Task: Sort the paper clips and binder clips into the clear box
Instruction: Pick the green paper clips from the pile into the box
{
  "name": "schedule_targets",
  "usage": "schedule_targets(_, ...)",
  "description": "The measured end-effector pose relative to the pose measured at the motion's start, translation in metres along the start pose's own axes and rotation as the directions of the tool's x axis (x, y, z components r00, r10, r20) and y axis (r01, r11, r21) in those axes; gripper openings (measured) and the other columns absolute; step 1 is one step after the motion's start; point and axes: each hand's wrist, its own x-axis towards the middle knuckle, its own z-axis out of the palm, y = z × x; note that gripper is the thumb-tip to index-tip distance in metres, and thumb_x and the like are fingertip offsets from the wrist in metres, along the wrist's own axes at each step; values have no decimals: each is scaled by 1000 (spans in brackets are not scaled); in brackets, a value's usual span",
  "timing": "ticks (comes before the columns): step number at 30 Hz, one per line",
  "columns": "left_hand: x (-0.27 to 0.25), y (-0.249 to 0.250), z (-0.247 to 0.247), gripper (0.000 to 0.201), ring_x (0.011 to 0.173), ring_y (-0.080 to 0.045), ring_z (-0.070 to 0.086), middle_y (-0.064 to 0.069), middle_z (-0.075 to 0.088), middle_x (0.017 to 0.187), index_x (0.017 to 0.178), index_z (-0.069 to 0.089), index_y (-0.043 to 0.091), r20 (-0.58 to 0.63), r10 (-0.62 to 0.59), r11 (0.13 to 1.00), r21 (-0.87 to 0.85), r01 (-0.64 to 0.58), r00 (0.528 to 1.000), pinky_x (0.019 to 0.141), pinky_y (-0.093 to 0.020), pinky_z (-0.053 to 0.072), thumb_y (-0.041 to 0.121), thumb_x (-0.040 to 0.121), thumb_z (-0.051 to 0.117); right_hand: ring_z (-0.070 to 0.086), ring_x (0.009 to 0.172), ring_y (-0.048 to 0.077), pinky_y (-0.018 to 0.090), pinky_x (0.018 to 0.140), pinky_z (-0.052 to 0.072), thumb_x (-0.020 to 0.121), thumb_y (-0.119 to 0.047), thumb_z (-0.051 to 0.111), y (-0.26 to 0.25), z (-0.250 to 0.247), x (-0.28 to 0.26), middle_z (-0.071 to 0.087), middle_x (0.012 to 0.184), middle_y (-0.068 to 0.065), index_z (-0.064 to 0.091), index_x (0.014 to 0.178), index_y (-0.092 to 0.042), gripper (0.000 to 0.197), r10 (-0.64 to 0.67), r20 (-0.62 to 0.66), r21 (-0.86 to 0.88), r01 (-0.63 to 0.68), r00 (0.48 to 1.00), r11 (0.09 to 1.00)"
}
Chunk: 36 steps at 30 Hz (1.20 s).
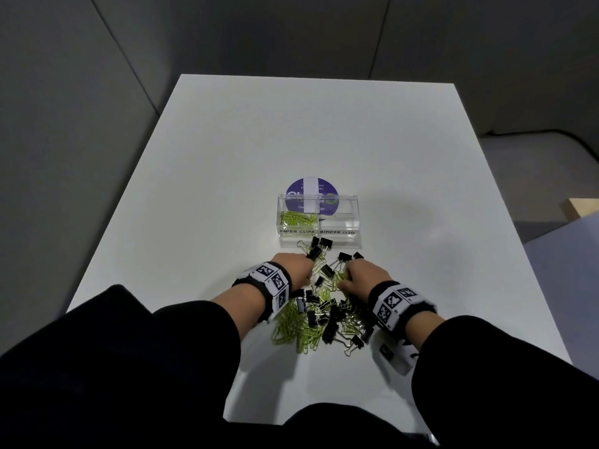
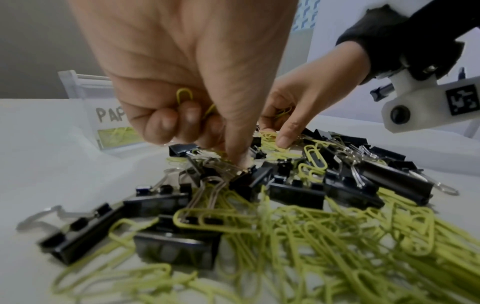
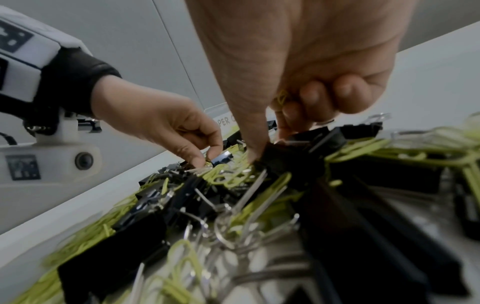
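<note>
A clear two-part box [image 1: 337,244] stands mid-table. Its left part, marked PAPER CLIPS, holds green clips [image 1: 298,219]; the right part, marked BINDER CLIPS, looks empty. In front lies a mixed pile of green paper clips [image 1: 291,322] and black binder clips [image 1: 327,332]. My left hand [image 1: 306,270] is down in the pile's far left; its curled fingers hold green paper clips [image 2: 185,96] while thumb and forefinger dig among the clips. My right hand [image 1: 348,275] works the far right of the pile, with paper clips [image 3: 281,99] tucked in its curled fingers and its fingertips at a black binder clip [image 3: 291,162].
A round purple label [image 1: 311,186] lies behind the box. The white table [image 1: 291,131] ends close on the left and right. Grey panels stand behind it. Black sleeves and marker-tagged wrist mounts [image 1: 272,283] hang over the near part of the pile.
</note>
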Motion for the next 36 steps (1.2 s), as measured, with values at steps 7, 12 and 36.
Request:
schedule_targets(7, -7, -11, 2, 7, 87, -22, 53, -8, 57, 94, 86, 50, 13, -7, 38, 965, -260, -39, 999, 76, -29, 41, 14, 93, 48, 46, 73, 20, 27, 60, 35, 93, -19, 43, 3, -1, 0, 43, 69, -1, 41, 74, -11, 21, -80, 7, 103, 79, 997, 992)
schedule_targets(12, -18, -24, -3, 5, 81, -14, 48, 0, 53, 87, 92, 54, 13, -74, 28, 908, -416, -56, 997, 69, -22, 37, 17, 92, 52, 49, 74, 21, 29, 68, 38, 94, -14, 38, 5, -10, -3, 54, 82, 8, 45, 80, -8, 16, -100, -28, 228, 104, 995, 968)
schedule_targets(36, -4, -73, -100, 14, 75, -16, 49, 0, 55, 84, 96, 61, 3, -416, -142, 882, -464, -76, 898, 58, -20, 37, 15, 92, 54, 61, 101, 28, 41, 93, 48, 92, -10, 45, -80, -84, 62, 66, 110, 14, 62, 111, -5, 26, -181, -284, 269, 260, 941, 927)
